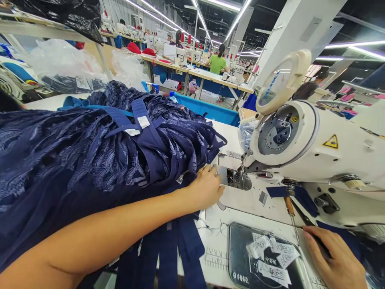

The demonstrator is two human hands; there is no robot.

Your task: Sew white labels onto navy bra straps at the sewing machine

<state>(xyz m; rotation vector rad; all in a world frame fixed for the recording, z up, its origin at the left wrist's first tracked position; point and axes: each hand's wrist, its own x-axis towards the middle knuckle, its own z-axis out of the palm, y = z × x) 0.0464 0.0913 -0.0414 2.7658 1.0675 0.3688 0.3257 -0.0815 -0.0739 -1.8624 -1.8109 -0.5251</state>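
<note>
My left hand (209, 186) rests at the left edge of the sewing machine bed, beside the metal needle plate (237, 178). Its fingers are curled and close together; what lies under them is hidden. Against that hand and forearm sits a big pile of navy lace garments (120, 152) with white labels. My right hand (333, 253) is closed around a black-handled tool (323, 247), mostly covered by the fingers. Just beyond it lies a wooden-handled tool (289, 205) with a thin metal shaft. The sewing machine head (339, 140) stands above, its round cover swung up.
A dark glass-like tray (237, 261) holding white printed labels (273, 273) lies at the front. Navy strips (168, 253) hang over the table edge. A blue cloth bin (207, 108) stands behind the machine. A person in green (217, 63) sits farther back.
</note>
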